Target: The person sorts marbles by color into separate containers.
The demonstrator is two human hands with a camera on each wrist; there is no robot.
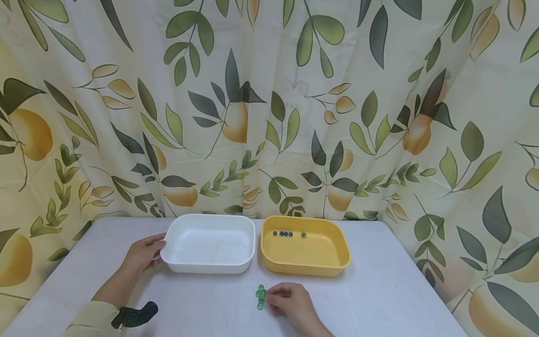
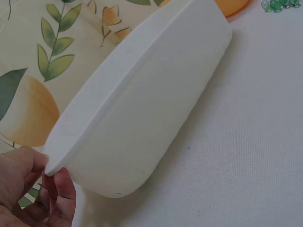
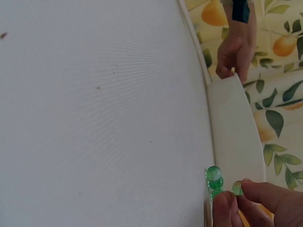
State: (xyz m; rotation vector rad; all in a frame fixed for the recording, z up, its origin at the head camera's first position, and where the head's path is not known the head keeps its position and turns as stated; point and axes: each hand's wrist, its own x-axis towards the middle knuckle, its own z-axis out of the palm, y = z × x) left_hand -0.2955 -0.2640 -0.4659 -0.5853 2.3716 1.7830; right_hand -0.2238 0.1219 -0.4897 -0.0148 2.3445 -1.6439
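My left hand (image 1: 142,255) pinches the left rim of a white plastic basin (image 1: 206,268); in the left wrist view, thumb and fingers (image 2: 65,191) hold the rim's corner. My right hand (image 1: 293,303) is by a small cluster of green glass marbles (image 1: 260,294) on the table in front of the basins. In the right wrist view it pinches one green marble (image 3: 237,188) between thumb and fingertip, beside the other marbles (image 3: 214,174). A yellow basin (image 1: 305,268) stands right of the white one, with several dark blue marbles (image 1: 286,234) on its floor.
A white cloth covers the table (image 1: 379,290). Behind it hangs a curtain (image 1: 269,107) printed with leaves and fruit. A black band (image 1: 134,315) is around the left wrist. The two basins stand side by side with a narrow gap between them.
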